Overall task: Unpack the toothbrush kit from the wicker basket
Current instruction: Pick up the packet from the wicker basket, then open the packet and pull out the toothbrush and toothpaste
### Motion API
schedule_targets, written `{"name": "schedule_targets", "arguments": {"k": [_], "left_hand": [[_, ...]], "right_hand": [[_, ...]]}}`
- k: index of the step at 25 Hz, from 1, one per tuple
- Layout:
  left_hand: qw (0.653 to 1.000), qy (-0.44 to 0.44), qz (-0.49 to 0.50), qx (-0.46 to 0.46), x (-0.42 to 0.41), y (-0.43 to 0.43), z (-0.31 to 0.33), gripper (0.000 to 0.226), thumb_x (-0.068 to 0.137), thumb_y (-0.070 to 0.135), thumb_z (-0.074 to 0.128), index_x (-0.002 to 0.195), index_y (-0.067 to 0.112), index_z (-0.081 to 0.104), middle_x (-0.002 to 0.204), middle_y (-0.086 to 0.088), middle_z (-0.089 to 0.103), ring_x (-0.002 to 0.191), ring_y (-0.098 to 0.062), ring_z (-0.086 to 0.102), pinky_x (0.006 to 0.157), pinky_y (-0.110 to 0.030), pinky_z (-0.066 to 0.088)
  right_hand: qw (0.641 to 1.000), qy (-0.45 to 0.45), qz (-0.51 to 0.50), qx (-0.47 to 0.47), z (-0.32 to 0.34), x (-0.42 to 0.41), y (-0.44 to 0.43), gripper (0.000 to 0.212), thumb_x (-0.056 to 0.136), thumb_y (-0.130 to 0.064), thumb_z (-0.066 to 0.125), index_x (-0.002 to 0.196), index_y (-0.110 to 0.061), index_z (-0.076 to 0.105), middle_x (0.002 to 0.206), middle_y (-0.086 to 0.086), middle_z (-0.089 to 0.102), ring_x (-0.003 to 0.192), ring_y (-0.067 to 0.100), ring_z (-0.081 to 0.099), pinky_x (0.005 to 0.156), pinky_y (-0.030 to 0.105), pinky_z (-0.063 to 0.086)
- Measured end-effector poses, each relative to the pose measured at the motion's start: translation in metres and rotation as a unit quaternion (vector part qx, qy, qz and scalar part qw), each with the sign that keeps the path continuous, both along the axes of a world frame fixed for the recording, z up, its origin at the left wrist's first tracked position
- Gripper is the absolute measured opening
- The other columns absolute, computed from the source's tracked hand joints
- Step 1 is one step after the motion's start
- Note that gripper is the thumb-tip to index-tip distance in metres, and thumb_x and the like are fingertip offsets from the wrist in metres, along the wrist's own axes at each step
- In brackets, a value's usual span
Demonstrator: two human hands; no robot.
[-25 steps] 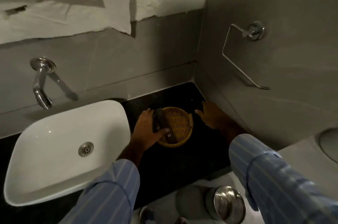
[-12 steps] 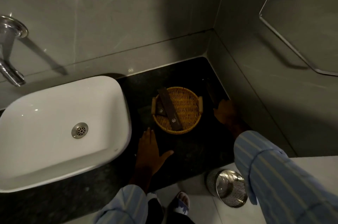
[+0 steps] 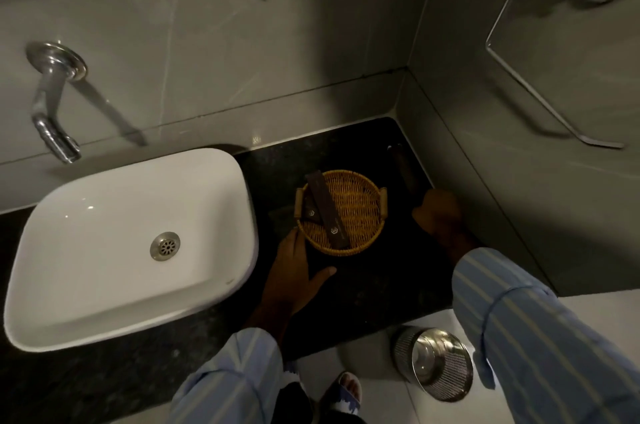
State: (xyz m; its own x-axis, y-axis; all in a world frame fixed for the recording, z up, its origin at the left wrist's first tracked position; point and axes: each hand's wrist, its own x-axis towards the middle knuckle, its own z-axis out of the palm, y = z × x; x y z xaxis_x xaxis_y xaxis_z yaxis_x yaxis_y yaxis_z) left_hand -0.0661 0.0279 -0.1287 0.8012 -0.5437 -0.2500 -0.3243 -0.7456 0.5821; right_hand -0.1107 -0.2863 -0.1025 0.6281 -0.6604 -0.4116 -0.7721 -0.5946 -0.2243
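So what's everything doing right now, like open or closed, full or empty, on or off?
Wicker basket: upright on the dark counter, two dark boxes inside.
Long dark box: closed, leaning on the basket's rim.
Small dark box: closed, partly under the long one.
Left hand: open, flat on the counter beside the basket.
Right hand: on a dark object; grip unclear.
Sink: empty, dry.
Tap: off.
Metal bin: lid closed.
Towel ring: empty.
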Motion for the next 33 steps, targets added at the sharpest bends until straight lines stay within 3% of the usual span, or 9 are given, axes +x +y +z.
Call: {"name": "schedule_targets", "arguments": {"k": [4,9,13,15,19,21,24,28,33], "left_hand": [[0.996,-0.006,-0.042,-0.080,0.041,-0.029,0.070,0.095,0.079,0.060,0.067,0.155,0.019,0.026,0.162,-0.004,0.027,0.148,-0.023,0.026,0.122,-0.040,0.024],[0.988,-0.103,-0.040,-0.111,0.075,-0.068,0.165,0.086,0.086,0.059,0.058,0.154,0.014,0.028,0.162,-0.009,0.029,0.149,-0.022,0.024,0.117,-0.027,0.016],[0.974,-0.010,0.026,-0.223,0.093,-0.089,0.246,0.064,0.088,0.049,0.063,0.142,0.016,0.050,0.143,-0.009,0.057,0.131,-0.025,0.054,0.113,-0.033,0.039],[0.958,0.023,0.028,-0.284,0.097,-0.093,0.283,0.040,0.090,0.038,0.066,0.122,0.015,0.068,0.124,-0.013,0.070,0.116,-0.029,0.066,0.104,-0.037,0.050],[0.903,0.174,0.006,-0.394,0.088,-0.089,0.341,0.027,0.089,0.010,0.068,0.108,-0.008,0.071,0.116,-0.035,0.067,0.089,-0.035,0.073,0.087,-0.042,0.060],[0.902,0.177,-0.001,-0.394,0.081,-0.086,0.364,0.029,0.087,0.005,0.068,0.110,-0.014,0.068,0.116,-0.037,0.067,0.095,-0.042,0.070,0.091,-0.046,0.057],[0.907,0.191,-0.011,-0.375,0.073,-0.082,0.393,0.032,0.088,0.000,0.064,0.114,-0.018,0.063,0.112,-0.037,0.067,0.085,-0.033,0.072,0.078,-0.033,0.062],[0.907,0.192,-0.038,-0.373,0.068,-0.077,0.419,0.032,0.089,0.000,0.065,0.116,-0.018,0.063,0.115,-0.038,0.066,0.087,-0.032,0.071,0.074,-0.031,0.063],[0.908,0.190,-0.073,-0.367,0.063,-0.079,0.442,0.032,0.086,0.002,0.069,0.113,-0.016,0.066,0.114,-0.034,0.069,0.092,-0.032,0.073,0.072,-0.028,0.064]], "right_hand": [[0.999,-0.037,0.006,0.013,0.052,0.003,0.011,0.027,0.097,-0.015,0.054,0.113,0.004,0.064,0.120,0.024,0.063,0.108,0.039,0.062,0.087,0.040,0.050],[0.983,-0.182,0.031,-0.021,0.124,-0.002,0.026,0.033,0.087,-0.026,0.065,0.109,-0.002,0.066,0.111,0.021,0.067,0.104,0.040,0.064,0.075,0.036,0.046],[0.973,-0.217,0.053,-0.052,0.180,-0.011,0.034,0.038,0.084,-0.028,0.068,0.113,-0.004,0.063,0.117,0.019,0.065,0.108,0.038,0.062,0.086,0.039,0.049],[0.967,-0.235,0.072,-0.066,0.204,-0.016,0.039,0.038,0.084,-0.026,0.068,0.115,-0.004,0.063,0.117,0.019,0.066,0.109,0.037,0.062,0.089,0.038,0.050],[0.949,-0.279,0.097,-0.108,0.251,-0.030,0.049,0.035,0.083,-0.022,0.070,0.114,-0.008,0.067,0.111,0.016,0.071,0.105,0.034,0.066,0.085,0.035,0.051],[0.943,-0.290,0.106,-0.125,0.274,-0.038,0.053,0.036,0.082,-0.022,0.070,0.116,-0.010,0.068,0.109,0.015,0.072,0.103,0.032,0.068,0.085,0.035,0.052],[0.930,-0.321,0.113,-0.138,0.298,-0.052,0.055,0.029,0.082,-0.019,0.068,0.111,-0.012,0.070,0.102,0.012,0.073,0.094,0.028,0.070,0.076,0.029,0.053],[0.910,-0.364,0.134,-0.144,0.317,-0.065,0.053,0.013,0.081,-0.016,0.064,0.092,-0.015,0.069,0.085,0.004,0.068,0.077,0.022,0.063,0.061,0.019,0.040],[0.917,-0.344,0.120,-0.160,0.331,-0.065,0.043,0.025,0.081,-0.021,0.070,0.105,-0.016,0.069,0.089,-0.002,0.065,0.080,0.014,0.059,0.069,0.023,0.043]]}}
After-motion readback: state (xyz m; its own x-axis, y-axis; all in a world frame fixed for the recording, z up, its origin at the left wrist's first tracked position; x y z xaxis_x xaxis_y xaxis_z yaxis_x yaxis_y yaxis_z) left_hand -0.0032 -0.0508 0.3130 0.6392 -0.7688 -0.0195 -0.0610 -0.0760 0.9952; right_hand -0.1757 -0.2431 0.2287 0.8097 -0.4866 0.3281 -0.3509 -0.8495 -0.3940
